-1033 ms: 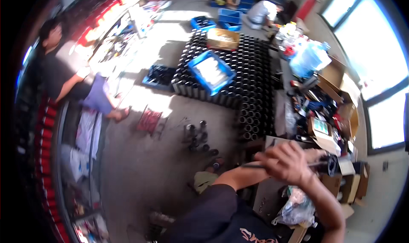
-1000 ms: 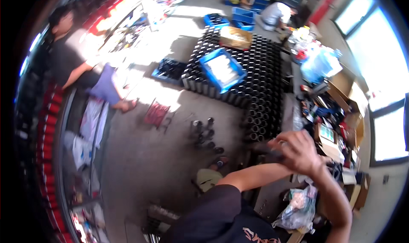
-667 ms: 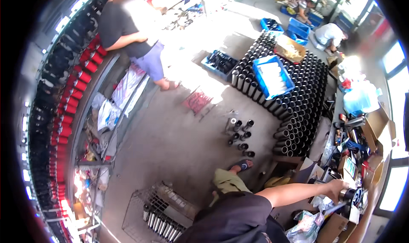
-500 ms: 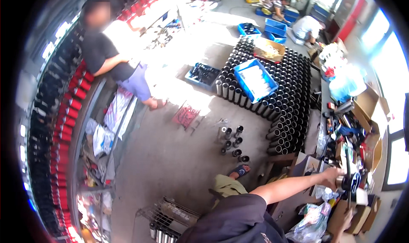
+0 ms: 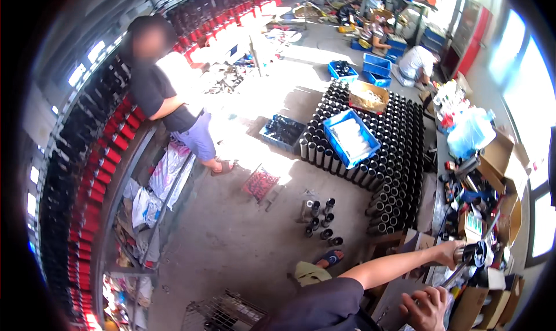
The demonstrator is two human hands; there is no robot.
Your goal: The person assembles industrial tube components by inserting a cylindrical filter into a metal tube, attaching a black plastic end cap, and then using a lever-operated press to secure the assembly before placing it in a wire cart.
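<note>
My left hand (image 5: 447, 254) reaches out to the right, its fingers closed round a short dark cylinder with a shiny metal band (image 5: 472, 253) above the cluttered bench. A long thin metal bar (image 5: 456, 275) slants past this cylinder. My right hand (image 5: 427, 308) is nearer to me, at the bar's near end, its fingers bent round it; the palm side is hidden. Whether the bar joins the cylinder cannot be made out.
Many upright black tubes (image 5: 399, 151) carry a blue crate (image 5: 351, 138). Several short dark cylinders (image 5: 328, 219) stand on the floor ahead. A person (image 5: 168, 93) stands at the left beside racked red parts (image 5: 107, 166). Cardboard boxes (image 5: 470, 302) lie near my hands.
The bar has swung from nearly upright in the picture to a slant, and my right hand has moved left with its near end. My left hand stays at the cylinder. The view has shifted slightly.
</note>
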